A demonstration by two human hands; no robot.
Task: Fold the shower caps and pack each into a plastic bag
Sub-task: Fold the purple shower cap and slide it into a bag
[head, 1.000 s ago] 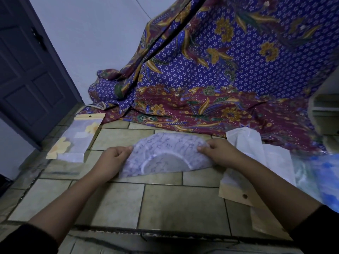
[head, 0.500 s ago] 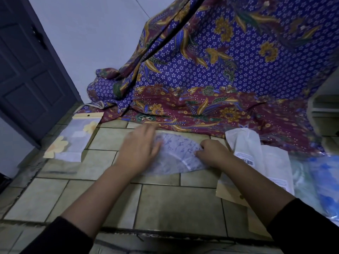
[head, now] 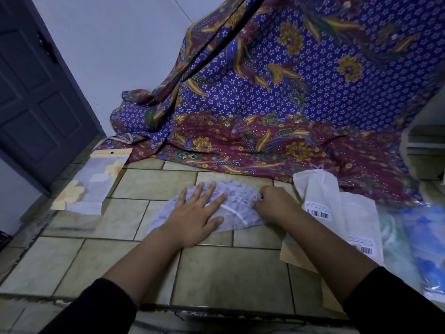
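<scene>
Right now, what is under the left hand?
The left hand presses flat on the folded shower cap, which lies on the tiled floor. The palm covers part of the cap, so its folds there cannot be seen.

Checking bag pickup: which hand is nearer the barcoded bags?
Right. Right hand pinches the shower cap, left of the barcoded bags; left hand presses flat on it, farther left.

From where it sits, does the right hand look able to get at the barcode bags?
Probably yes, once it lets go. The right hand pinches the cap at its right edge; the bags lie flat just beside it, with nothing between. The left hand presses the cap flat.
</scene>
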